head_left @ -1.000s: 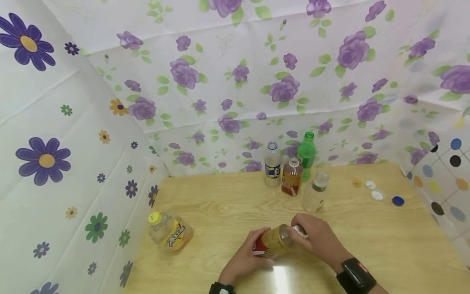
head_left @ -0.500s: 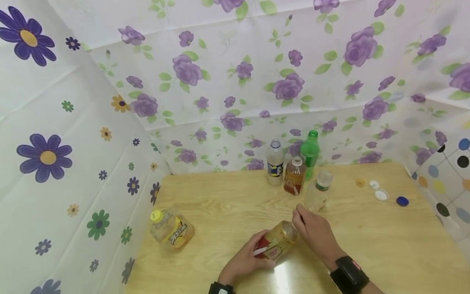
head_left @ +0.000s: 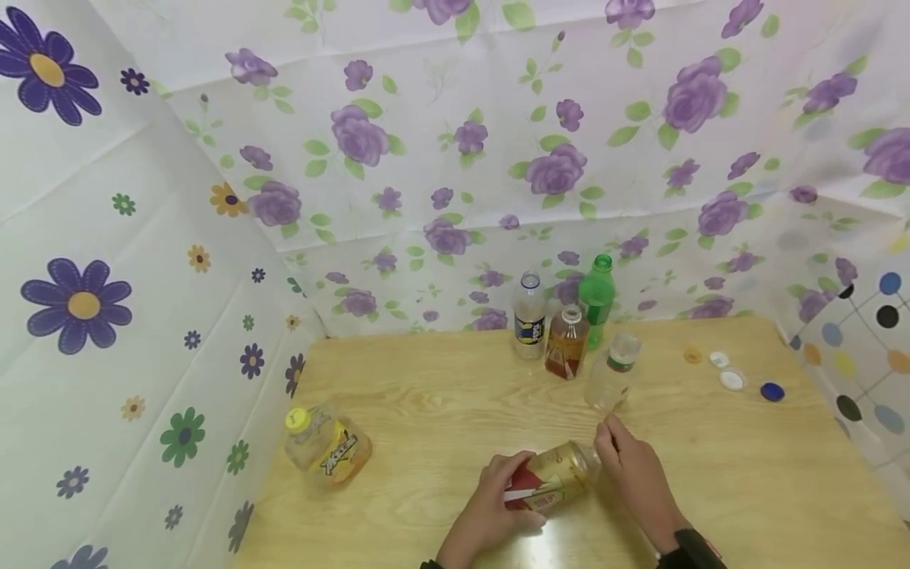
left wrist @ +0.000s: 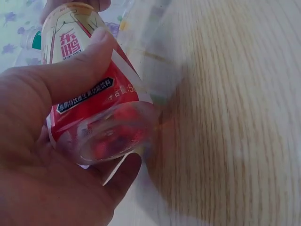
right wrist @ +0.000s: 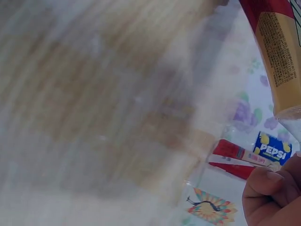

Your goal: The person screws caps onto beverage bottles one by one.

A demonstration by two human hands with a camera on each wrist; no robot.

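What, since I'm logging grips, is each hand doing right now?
Left hand: holding the red-and-gold bottle.
Right hand: curled near the bottle's top end; whether it holds anything cannot be told.

head view high, forward and down over the table (head_left: 441, 395); both wrist views close, the red-labelled bottle (head_left: 558, 476) in common

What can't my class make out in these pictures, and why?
Head view: whether the right hand holds anything; the hand itself hides it.
Head view: some of the green bottle, behind the brown bottle.
Right wrist view: neck of the held bottle, cut by the right edge; its fine print, too small.
Right wrist view: detail on the table, blurred.
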